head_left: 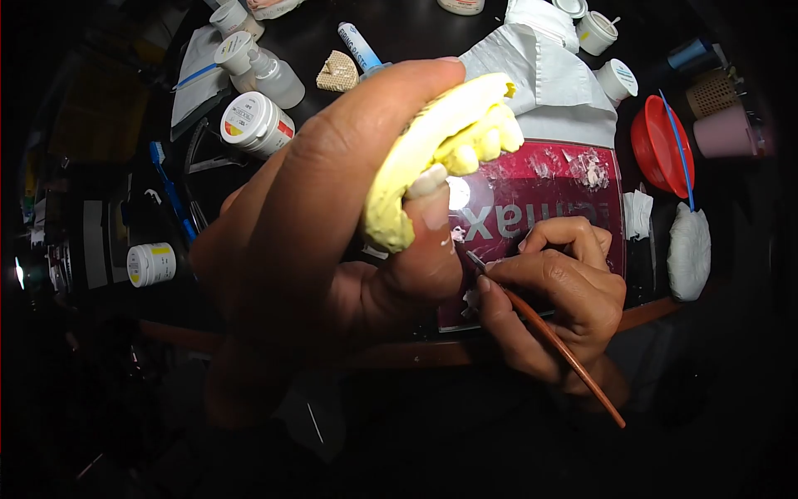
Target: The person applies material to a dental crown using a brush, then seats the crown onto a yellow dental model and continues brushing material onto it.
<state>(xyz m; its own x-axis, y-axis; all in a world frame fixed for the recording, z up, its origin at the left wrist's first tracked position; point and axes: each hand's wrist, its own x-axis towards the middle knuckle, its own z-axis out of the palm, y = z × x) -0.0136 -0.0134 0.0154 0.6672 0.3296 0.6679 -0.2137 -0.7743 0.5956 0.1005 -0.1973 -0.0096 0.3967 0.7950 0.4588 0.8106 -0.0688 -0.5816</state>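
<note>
Close to the camera, my left hand (312,179) is closed round a yellow dental cast (387,187) with a row of moulded teeth. A white tooth-shaped piece (427,180) sits in that row, and my left thumb is against or just beneath it. White specks show on the thumb. Lower right, my right hand (573,287) pinches a thin brush (555,339) with a reddish-brown wooden handle. Its metal end points up and left towards the left thumb, apart from the cast. The very tip is too small to make out.
A maroon pad (540,179) smeared with white paste lies beneath, with paper towel (532,71) behind. Around stand a white jar (256,123), a red bowl (661,145), a blue toothbrush (172,195), a firing paste syringe (357,46) and a honeycomb block (337,72).
</note>
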